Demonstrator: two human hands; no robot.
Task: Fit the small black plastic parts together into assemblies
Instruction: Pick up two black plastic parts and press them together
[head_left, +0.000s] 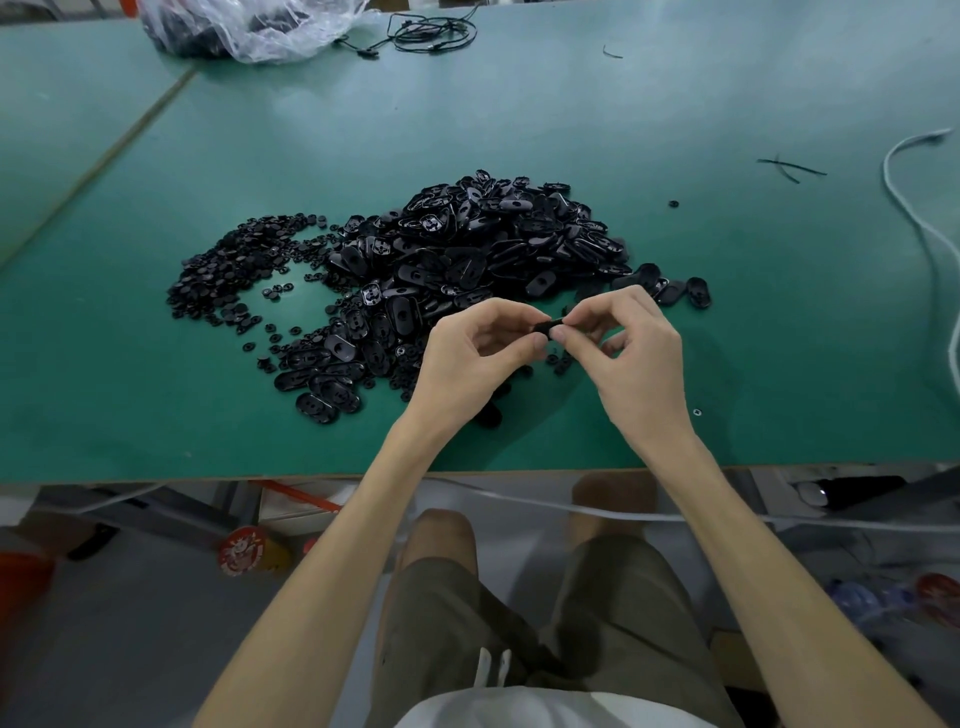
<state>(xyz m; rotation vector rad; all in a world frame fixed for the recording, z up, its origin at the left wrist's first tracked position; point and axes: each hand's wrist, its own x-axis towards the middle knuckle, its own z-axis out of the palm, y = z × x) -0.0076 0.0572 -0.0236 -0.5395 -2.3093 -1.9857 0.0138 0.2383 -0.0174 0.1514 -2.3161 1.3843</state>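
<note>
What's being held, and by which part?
One small black part, pinched at its left end by the left hand and at its right end by the right hand. One piece or two: cannot tell.

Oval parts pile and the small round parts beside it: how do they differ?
The oval parts pile is heaped high; the small round parts lie in a flat, thin scatter. Oval pieces are larger and elongated; round ones are tiny discs. The ovals sit mid-table, the rounds to their left. Both are black plastic on the green table.
</note>
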